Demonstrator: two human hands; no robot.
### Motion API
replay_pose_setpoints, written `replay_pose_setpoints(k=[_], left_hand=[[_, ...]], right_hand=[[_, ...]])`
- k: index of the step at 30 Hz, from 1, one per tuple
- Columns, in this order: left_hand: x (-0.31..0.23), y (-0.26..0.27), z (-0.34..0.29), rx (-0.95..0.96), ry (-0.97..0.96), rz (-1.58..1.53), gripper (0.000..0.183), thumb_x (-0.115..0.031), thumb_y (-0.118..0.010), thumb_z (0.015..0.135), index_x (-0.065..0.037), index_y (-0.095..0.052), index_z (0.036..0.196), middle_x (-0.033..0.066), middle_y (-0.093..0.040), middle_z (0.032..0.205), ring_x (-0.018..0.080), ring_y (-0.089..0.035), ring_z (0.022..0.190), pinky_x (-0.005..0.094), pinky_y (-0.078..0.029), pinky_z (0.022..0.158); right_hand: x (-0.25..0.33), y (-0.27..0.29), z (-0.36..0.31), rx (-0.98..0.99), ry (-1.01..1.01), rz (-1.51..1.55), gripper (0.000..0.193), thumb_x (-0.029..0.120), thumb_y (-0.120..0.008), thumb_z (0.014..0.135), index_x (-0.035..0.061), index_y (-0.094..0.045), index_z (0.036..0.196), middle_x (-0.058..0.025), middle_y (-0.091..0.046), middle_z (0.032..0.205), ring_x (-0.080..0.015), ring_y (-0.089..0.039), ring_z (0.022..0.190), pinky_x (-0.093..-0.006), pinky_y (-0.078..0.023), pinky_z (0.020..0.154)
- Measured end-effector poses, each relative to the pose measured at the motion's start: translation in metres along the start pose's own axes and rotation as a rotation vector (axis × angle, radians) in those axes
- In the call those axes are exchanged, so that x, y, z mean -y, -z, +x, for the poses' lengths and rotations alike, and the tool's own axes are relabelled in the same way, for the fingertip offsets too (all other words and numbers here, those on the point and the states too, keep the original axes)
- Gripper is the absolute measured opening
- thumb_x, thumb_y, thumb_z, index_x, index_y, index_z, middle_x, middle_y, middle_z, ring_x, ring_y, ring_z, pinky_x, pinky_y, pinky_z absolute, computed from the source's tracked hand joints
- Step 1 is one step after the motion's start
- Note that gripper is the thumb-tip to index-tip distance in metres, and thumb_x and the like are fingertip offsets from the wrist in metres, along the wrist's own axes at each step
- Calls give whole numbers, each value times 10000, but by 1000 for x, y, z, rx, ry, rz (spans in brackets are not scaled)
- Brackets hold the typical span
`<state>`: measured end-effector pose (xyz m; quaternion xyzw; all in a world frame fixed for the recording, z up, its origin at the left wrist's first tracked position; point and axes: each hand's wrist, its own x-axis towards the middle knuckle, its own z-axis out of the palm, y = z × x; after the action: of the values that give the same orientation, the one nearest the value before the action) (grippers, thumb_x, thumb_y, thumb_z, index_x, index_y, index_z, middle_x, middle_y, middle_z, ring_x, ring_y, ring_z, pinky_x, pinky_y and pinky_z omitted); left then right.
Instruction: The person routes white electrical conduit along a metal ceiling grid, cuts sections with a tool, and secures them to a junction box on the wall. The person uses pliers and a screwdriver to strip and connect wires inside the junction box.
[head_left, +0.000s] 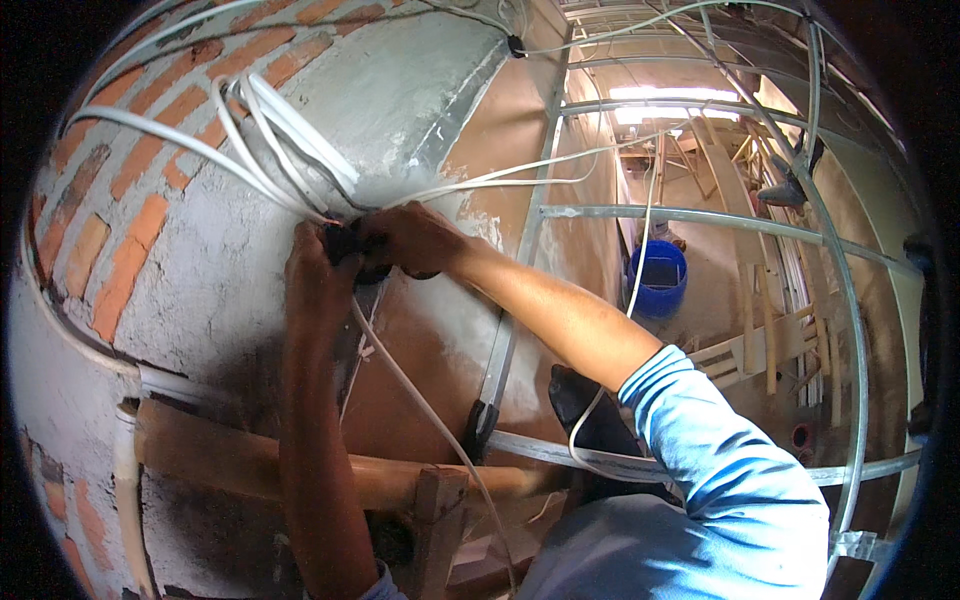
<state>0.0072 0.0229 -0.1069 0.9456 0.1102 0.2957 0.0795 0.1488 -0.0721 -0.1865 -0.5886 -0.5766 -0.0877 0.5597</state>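
Both my hands meet at the wall, where several white cables [285,150] come together. My left hand [320,268] has its fingers closed on a small black piece [343,240] at the junction of the cables; its exact kind cannot be made out. Pressed close beside it is my right hand [415,238], fingers curled inward, and what they grip is hidden. One loose white cable [415,392] hangs down from below my hands. Two thinner white cables [500,180] stretch off to the right from the same spot.
Brick and grey plaster wall [215,270] is on the left. A wooden beam [215,445] crosses below my arms. Metal framing [690,216] spans the right side. Far below stand a blue bucket [657,280] and wooden trestles [745,190] on the floor.
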Motion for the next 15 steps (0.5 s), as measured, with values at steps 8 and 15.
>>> replay_pose_setpoints(k=[8, 15], left_hand=[[-3, 1, -2, 3, 5, -3, 364, -39, -708, 805, 41, -476, 1074, 292, -645, 1042, 445, -661, 998, 504, -507, 854], [-9, 5, 0, 25, 45, 64, 367, -71, -717, 804, 62, -472, 1042, 302, -642, 1008, 454, -661, 980, 493, -509, 840]], right_hand=[[-16, 7, 3, 185, -269, 244, 173, 128, -684, 867, 90, -729, 1030, -75, -680, 703, -148, -633, 549, -317, -527, 531], [-17, 8, 5, 217, -268, 176, 255, 147, -706, 885, 197, -724, 1135, -69, -679, 709, -167, -645, 591, -322, -526, 549]])
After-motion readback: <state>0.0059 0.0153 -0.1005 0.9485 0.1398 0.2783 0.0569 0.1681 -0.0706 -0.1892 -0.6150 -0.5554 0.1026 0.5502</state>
